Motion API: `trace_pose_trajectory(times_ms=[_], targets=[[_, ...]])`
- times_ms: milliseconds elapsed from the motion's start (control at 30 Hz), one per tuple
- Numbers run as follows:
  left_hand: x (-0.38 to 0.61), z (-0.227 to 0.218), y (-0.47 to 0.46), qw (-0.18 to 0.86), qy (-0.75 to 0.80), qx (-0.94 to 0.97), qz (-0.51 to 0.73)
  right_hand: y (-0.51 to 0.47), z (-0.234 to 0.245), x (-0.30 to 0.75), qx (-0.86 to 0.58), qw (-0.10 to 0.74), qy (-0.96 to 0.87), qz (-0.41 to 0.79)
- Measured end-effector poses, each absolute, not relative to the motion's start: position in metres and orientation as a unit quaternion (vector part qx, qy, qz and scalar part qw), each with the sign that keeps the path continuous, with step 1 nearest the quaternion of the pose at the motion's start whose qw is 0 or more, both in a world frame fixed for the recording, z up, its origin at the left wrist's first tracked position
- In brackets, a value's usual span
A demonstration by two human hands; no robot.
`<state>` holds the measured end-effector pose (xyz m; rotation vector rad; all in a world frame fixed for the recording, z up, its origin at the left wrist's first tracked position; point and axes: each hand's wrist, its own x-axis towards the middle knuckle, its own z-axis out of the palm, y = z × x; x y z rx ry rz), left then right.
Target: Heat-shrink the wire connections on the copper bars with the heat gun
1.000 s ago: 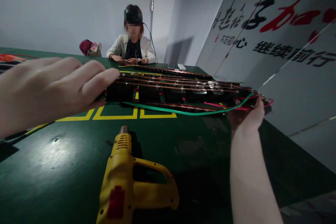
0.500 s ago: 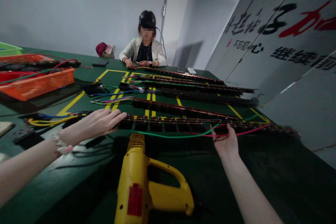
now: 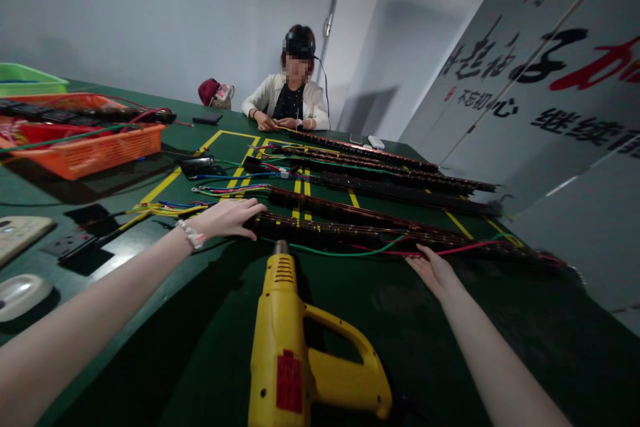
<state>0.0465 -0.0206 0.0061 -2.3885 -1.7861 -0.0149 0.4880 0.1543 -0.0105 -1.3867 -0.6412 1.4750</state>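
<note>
**A:** Head view. Left hand (image 3: 227,217)?

**B:** Spread open, palm down, fingertips resting on the left end of the nearest wired strip (image 3: 360,235). Gripping nothing.

**A:** Right hand (image 3: 435,270)?

**B:** Open too, fingers loosely straight, tips touching the red wire (image 3: 453,251) just at 6 o'clock of that strip. Closed round nothing.

**A:** And the strip itself?

**B:** Lying flat across the green counter (image 3: 150,320), at 12 o'clock from the yellow heat gun (image 3: 295,347), nozzle close to it. More strips (image 3: 390,177) beyond.

**A:** Hard to make out?

**B:** Right end of the strip lost in shadow toward 3 o'clock; heat gun cut off at the bottom edge; orange basket (image 3: 85,147) at 10 o'clock, contents a tangle. Another person (image 3: 293,97) seated at 12 o'clock, hands too small to read.
</note>
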Motion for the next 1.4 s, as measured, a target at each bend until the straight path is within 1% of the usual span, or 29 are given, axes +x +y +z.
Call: trace_pose_trajectory(times_ms=[100, 267, 400, 600, 733, 767, 800, 867, 900, 933, 967, 1033, 1067, 1200, 1400], targets=[[0.035, 0.013, -0.015, 0.089, -0.581, -0.808, -0.035, 0.146, -0.009, 0.49, -0.583, 0.46, -0.28, 0.609], [0.029, 0.026, -0.006, 0.167, -0.596, -0.783, -0.058, 0.133, -0.005, 0.492, -0.606, 0.451, -0.301, 0.582], [0.029, 0.012, 0.004, 0.201, -0.601, -0.772, -0.05, 0.125, -0.006, 0.496, -0.623, 0.458, -0.3, 0.558], [0.031, -0.027, 0.009, 0.168, -0.614, -0.767, -0.076, 0.105, -0.01, 0.496, -0.615, 0.491, -0.305, 0.536], [0.036, -0.033, 0.001, 0.132, -0.622, -0.763, -0.119, 0.059, -0.015, 0.476, -0.599, 0.517, -0.359, 0.495], [0.039, -0.033, -0.003, 0.122, -0.618, -0.766, -0.128, 0.041, -0.016, 0.468, -0.585, 0.517, -0.402, 0.478], [0.043, -0.032, -0.007, 0.112, -0.613, -0.77, -0.138, 0.02, -0.016, 0.46, -0.571, 0.481, -0.509, 0.428], [0.051, -0.032, -0.018, 0.099, -0.601, -0.778, -0.155, -0.025, -0.016, 0.441, -0.482, 0.357, -0.717, 0.354], [0.054, -0.032, -0.023, 0.097, -0.596, -0.78, -0.162, -0.046, -0.015, 0.432, -0.424, 0.291, -0.798, 0.314], [0.058, -0.033, -0.029, 0.098, -0.594, -0.781, -0.168, -0.065, -0.015, 0.423, -0.363, 0.247, -0.857, 0.27], [0.061, -0.034, -0.034, 0.101, -0.593, -0.78, -0.172, -0.081, -0.015, 0.416, -0.307, 0.245, -0.895, 0.213], [0.066, -0.035, -0.042, 0.105, -0.596, -0.777, -0.172, -0.101, -0.016, 0.404, -0.294, 0.262, -0.912, 0.117], [0.068, -0.035, -0.045, 0.105, -0.599, -0.776, -0.168, -0.105, -0.017, 0.401, -0.286, 0.26, -0.918, 0.088], [0.076, -0.035, -0.052, 0.104, -0.612, -0.768, -0.156, -0.105, -0.021, 0.4, -0.275, 0.262, -0.925, 0.027], [0.091, -0.042, -0.056, 0.136, -0.643, -0.739, -0.146, -0.103, -0.023, 0.432, -0.299, 0.32, -0.899, -0.008]])
